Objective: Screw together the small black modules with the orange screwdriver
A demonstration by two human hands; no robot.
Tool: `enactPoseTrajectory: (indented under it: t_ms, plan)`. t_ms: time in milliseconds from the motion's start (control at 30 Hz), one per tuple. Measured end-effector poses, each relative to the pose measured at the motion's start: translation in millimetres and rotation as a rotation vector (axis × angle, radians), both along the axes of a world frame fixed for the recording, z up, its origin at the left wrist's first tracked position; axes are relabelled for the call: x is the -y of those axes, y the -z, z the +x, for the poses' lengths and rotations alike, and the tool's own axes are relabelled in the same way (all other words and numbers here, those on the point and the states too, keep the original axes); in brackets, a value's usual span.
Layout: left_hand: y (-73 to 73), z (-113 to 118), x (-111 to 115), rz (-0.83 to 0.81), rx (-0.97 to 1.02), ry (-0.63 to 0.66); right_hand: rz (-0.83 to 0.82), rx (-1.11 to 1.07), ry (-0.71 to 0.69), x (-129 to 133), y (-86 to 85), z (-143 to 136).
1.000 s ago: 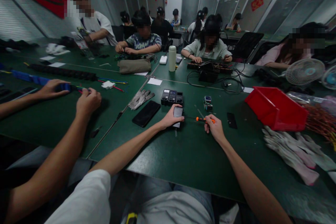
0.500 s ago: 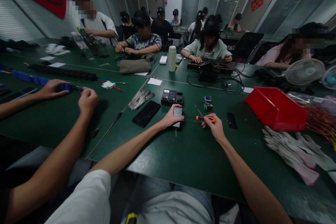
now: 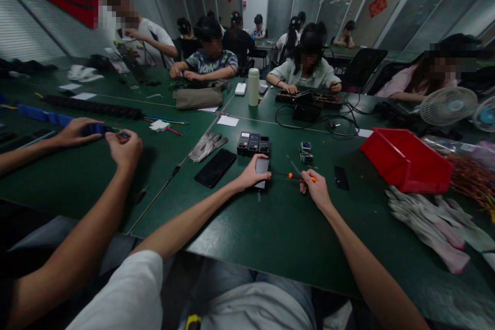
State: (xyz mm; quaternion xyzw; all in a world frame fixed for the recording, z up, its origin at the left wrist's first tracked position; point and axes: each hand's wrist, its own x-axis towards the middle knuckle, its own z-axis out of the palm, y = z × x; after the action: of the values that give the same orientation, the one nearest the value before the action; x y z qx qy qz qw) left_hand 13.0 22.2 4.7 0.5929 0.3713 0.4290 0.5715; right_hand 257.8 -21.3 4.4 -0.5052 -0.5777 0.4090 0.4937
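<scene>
My left hand [image 3: 253, 172] grips a small black device with a grey face [image 3: 262, 166] on the green table. Closed around the orange handle of a screwdriver [image 3: 293, 176] is my right hand [image 3: 314, 185], to the right of the device. The screwdriver's shaft points left toward the device's side; whether its tip touches is too small to tell. Just behind the device sits a black case with several compartments [image 3: 253, 143]. A black phone [image 3: 215, 167] lies to the left of my left hand. Small circuit boards [image 3: 306, 151] rest behind my right hand, and a flat black piece [image 3: 341, 178] lies to its right.
A red bin [image 3: 406, 162] and pale gloves [image 3: 433, 221] are at the right. Another glove [image 3: 208, 146] lies behind the phone. A co-worker's hands [image 3: 124, 149] hold a blue strip with wires at the left. A green bottle [image 3: 253, 86] stands farther back.
The fingers of my right hand have shifted on the screwdriver handle, covering more of it. My left hand and the device look unmoved. The co-worker's hand at the left moved slightly left.
</scene>
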Motion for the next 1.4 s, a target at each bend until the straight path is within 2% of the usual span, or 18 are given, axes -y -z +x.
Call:
enactPoseTrajectory:
  t_ms: [267, 567, 900, 1033, 1233, 1400]
  plan:
    - [-0.9, 0.8, 1.1, -0.04, 0.052, 0.018, 0.106, 0.014, 0.043, -2.1, 2.4, 1.1]
    - [1.2, 0.5, 0.5, -0.032, 0.05, 0.019, 0.071, 0.004, 0.007, 1.5, -6.7, -2.0]
    - [-0.1, 0.9, 0.8, -0.001, 0.007, -0.012, -0.039, 0.021, -0.006, 0.4, 1.3, -1.2]
    - [0.2, 0.9, 0.7, -0.035, 0.057, 0.023, 0.006, 0.004, -0.027, -0.4, 0.1, -1.2]
    - [-0.7, 1.3, 1.1, -0.056, 0.076, 0.033, 0.151, 0.061, 0.017, -0.3, -1.5, 1.2]
    - [-1.5, 1.3, 1.2, -0.045, 0.07, 0.028, 0.172, 0.103, 0.068, -1.3, -0.3, 0.0]
